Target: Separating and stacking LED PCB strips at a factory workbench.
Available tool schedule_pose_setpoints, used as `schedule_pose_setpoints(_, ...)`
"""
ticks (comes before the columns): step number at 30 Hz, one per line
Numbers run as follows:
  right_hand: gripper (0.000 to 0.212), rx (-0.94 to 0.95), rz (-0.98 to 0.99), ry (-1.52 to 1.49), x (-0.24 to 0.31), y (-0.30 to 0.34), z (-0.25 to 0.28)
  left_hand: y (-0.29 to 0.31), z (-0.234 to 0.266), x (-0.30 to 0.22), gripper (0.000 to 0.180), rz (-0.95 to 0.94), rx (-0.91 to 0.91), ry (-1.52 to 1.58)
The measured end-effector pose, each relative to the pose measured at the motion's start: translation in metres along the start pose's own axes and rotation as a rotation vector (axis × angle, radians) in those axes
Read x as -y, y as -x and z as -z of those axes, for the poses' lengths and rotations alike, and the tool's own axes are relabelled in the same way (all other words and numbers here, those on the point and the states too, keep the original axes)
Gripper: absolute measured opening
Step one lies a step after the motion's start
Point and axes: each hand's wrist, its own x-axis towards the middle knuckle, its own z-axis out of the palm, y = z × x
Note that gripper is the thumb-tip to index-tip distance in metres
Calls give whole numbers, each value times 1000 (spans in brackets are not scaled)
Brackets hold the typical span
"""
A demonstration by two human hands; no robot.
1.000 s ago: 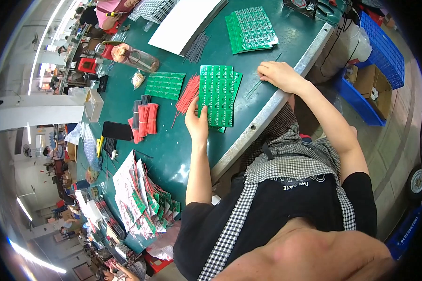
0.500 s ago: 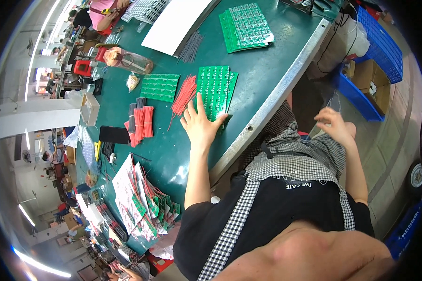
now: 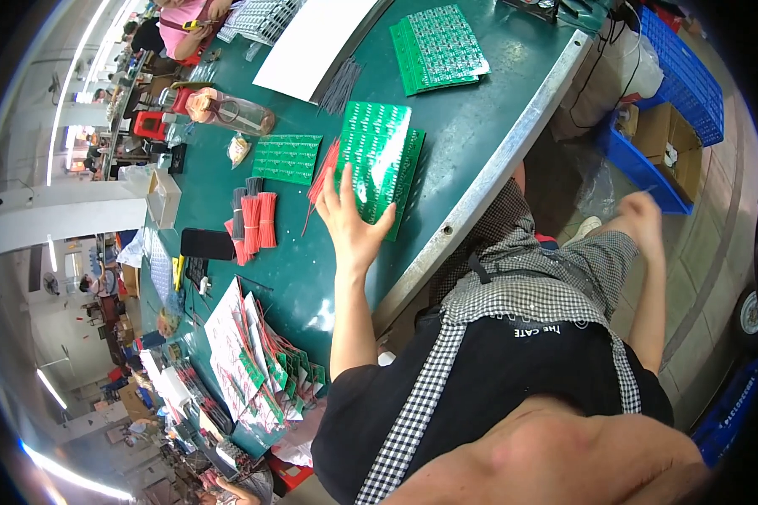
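Note:
My left hand (image 3: pixel 355 225) grips a green circuit board panel (image 3: pixel 370 156) by its edges, fingers on the left side and thumb on the right. The panel is tilted and catches a bright glare. Under it, another green panel (image 3: pixel 414 164) lies on the table. Thin red wires (image 3: pixel 324 172) lie loose just left of the held panel, partly hidden by it. My right hand (image 3: pixel 643 220) is off the table, over my right knee, its fingers smeared by motion. A clear plastic bag (image 3: pixel 596 192) lies on the floor by the blue crate.
Around the green table (image 3: pixel 497 126) are stacked panels (image 3: pixel 442 49), grey wires (image 3: pixel 340 86), wire bundles (image 3: pixel 257 220), a phone (image 3: pixel 207 244), a bottle (image 3: pixel 232 112) and wired boards (image 3: pixel 261 362). A metal edge (image 3: pixel 488 189) borders it. A blue crate (image 3: pixel 648 168) stands right.
The circuit board panel has risen and tilted in my left hand, shifting slightly left. My right hand has moved right and back, away from the plastic bag, which now lies lower.

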Motion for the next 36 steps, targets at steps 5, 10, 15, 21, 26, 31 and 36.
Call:
schedule_pose_setpoints(5,37,-155,-152,66,16,-32,74,-7,19,-17,81,-192,7,98)
schedule_pose_setpoints(10,58,452,268,-889,170,-59,13,-13,39,-72,76,-757,392,84)
schedule_pose_setpoints(15,38,1193,181,-915,217,-84,-31,-18,32,-73,76,-873,470,126)
schedule_pose_setpoints(21,38,892,88,-1048,232,-93,-69,-13,20,-14,76,-208,49,230)
schedule_pose_setpoints(26,37,481,40,-1115,293,-25,-164,-22,4,-18,88,353,160,1128)
schedule_pose_setpoints(31,32,596,175,-920,306,-17,-196,-35,-16,-3,97,116,115,178)
schedule_pose_setpoints(36,14,96,316,-601,266,-112,-148,-31,-29,14,92,88,183,22)
